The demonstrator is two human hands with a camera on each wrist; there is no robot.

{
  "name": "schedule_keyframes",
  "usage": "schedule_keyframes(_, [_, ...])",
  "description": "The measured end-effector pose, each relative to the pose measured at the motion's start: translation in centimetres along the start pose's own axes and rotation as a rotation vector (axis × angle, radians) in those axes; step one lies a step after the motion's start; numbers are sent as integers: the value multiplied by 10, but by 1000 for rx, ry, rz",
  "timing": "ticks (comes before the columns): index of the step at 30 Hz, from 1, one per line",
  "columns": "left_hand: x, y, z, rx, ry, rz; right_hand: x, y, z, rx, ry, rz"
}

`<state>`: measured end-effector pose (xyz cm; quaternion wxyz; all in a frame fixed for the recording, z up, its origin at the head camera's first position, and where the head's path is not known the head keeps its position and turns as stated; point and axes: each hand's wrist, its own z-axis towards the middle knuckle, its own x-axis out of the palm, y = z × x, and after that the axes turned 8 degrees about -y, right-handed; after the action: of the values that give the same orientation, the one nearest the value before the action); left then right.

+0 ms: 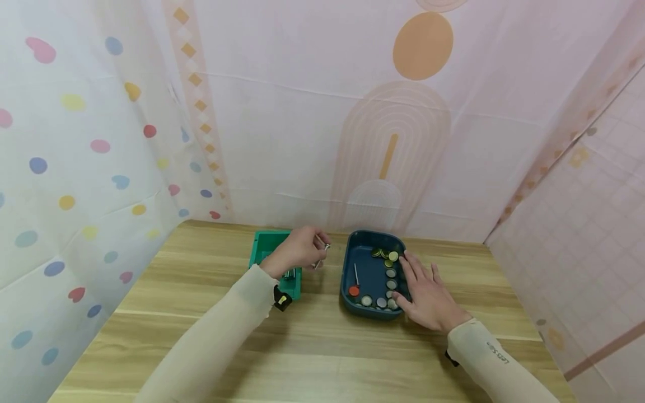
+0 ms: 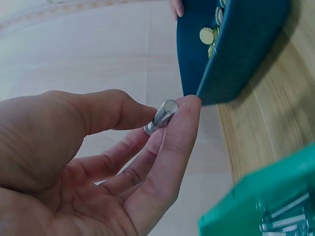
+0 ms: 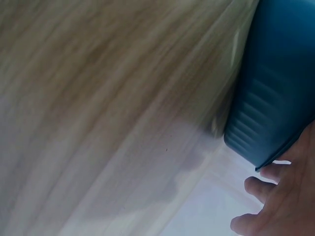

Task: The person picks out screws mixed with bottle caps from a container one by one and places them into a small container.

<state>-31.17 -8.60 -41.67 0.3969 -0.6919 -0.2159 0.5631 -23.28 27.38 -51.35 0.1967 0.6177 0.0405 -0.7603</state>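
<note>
My left hand pinches a metal bolt between thumb and fingers, over the right side of the green bin. In the left wrist view, the bolt's round end points toward the camera. More bolts lie in that bin, partly hidden by my left forearm in the head view. My right hand rests with extended fingers on the right rim of the dark blue tray. Inside the tray, silver and gold bottle caps line the right and near sides, beside a red cap and a single bolt.
Both containers stand on a wood-grain table, with a narrow strip of tabletop between them. Patterned cloth hangs behind the table's far edge and on both sides. A dark strap sits at my left wrist.
</note>
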Motion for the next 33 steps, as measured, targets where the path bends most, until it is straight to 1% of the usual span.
schedule_keyframes(4, [-10, 11, -3, -28, -23, -15, -2, 0, 0, 3, 2, -5])
schedule_keyframes(12, [-31, 36, -16, -36, -71, -44, -5, 2, 1, 4, 6, -8])
schedule_keyframes(17, [-41, 54, -18, -51, -89, -50, -5, 3, 0, 5, 9, -5])
schedule_keyframes(23, [-46, 72, -16, -93, -110, -57, -5, 3, -2, 5, 10, 2])
schedule_keyframes(30, [-52, 81, -13, -159, -124, -58, -3, 2, 0, -3, 1, -15])
schedule_keyframes(33, [-51, 84, -11, -177, -107, -37, -2, 2, 0, -3, 6, -13])
